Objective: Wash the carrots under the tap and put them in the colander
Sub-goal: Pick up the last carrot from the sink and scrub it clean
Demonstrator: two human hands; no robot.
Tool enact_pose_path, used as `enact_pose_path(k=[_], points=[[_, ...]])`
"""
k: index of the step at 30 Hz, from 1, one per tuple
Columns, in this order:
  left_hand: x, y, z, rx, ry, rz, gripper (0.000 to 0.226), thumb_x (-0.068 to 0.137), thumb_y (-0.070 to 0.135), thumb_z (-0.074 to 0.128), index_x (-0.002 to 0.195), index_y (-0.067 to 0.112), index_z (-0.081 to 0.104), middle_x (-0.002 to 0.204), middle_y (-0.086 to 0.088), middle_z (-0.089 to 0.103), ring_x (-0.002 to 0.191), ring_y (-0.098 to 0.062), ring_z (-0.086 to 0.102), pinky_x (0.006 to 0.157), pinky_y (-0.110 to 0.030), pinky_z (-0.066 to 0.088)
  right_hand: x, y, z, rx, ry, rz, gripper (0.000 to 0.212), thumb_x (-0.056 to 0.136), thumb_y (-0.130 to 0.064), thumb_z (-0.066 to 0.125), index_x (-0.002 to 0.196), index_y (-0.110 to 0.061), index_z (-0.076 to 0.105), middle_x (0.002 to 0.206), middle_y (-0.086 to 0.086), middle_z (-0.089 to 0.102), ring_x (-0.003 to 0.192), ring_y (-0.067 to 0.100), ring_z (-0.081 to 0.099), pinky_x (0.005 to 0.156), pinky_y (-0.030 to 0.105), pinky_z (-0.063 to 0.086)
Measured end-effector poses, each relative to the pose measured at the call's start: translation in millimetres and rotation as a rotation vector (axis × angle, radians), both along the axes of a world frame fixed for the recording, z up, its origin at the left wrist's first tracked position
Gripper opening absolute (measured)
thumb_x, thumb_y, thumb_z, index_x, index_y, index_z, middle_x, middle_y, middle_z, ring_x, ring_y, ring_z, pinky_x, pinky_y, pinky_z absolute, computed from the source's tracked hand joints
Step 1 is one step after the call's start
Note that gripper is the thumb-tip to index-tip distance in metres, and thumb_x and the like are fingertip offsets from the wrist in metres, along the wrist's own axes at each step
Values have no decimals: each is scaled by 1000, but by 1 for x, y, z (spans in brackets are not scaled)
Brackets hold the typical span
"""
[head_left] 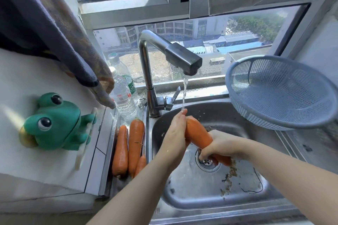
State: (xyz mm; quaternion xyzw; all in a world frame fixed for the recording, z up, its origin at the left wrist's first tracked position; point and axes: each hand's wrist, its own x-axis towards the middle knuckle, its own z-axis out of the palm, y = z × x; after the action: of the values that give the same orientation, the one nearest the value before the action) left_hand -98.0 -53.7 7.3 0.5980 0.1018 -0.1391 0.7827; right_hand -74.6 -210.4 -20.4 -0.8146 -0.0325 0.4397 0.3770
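A thick orange carrot (pixel 196 133) is held slanted over the steel sink (pixel 237 115), its upper end just under the tap (pixel 182 59), which runs a thin stream of water. My right hand (pixel 222 145) grips the carrot's lower part above the drain. My left hand (pixel 174 133) lies with straight fingers against the carrot's left side, fingertips in the stream. Three more carrots (pixel 135 142) lie on the ledge left of the sink. A blue-grey colander (pixel 279 91) stands tilted at the sink's back right, with nothing in it.
Two plastic water bottles (pixel 122 93) stand behind the loose carrots. A green frog figure (pixel 54 124) sits on the white counter at left. A dark cloth (pixel 60 33) hangs above it. Bits of dirt lie in the sink near the drain (pixel 206 160).
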Motion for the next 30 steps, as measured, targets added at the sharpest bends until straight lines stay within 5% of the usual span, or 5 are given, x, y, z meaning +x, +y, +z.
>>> enact_pose_path(k=[5,12,21,26,30], points=[[-3,9,-1,52,-54,-100,35,102,30,40,136,24,41,121,-1,53,104,-10,55,93,-31,51,-22,11,42,65,-109,-94,14,71,-1,61,72,-7,49,54,4,54,47,20,52,51,29,44],[16,2,5,-166,196,246,19,98,27,51,89,15,63,88,-5,64,81,-18,57,72,-35,49,-19,28,32,-182,-533,-86,12,67,-12,63,73,-7,53,64,3,55,53,17,47,49,27,35],[-2,0,7,-209,154,216,27,102,23,40,129,26,47,113,-5,55,96,-16,54,83,-33,49,-17,29,29,-112,-505,-84,16,67,-9,63,63,-11,47,59,0,50,52,15,43,49,24,32],[0,-5,7,-126,94,377,12,95,13,52,105,18,57,93,-4,59,81,-15,56,66,-29,47,-23,33,36,-250,-669,-18,14,73,-15,62,84,-16,54,78,1,62,69,19,60,61,31,51],[10,-8,13,-311,263,475,8,89,17,60,94,11,62,83,-10,62,75,-22,58,70,-35,50,-30,32,38,-355,-855,9,17,81,-19,59,89,-16,45,79,1,58,68,24,53,58,31,40]])
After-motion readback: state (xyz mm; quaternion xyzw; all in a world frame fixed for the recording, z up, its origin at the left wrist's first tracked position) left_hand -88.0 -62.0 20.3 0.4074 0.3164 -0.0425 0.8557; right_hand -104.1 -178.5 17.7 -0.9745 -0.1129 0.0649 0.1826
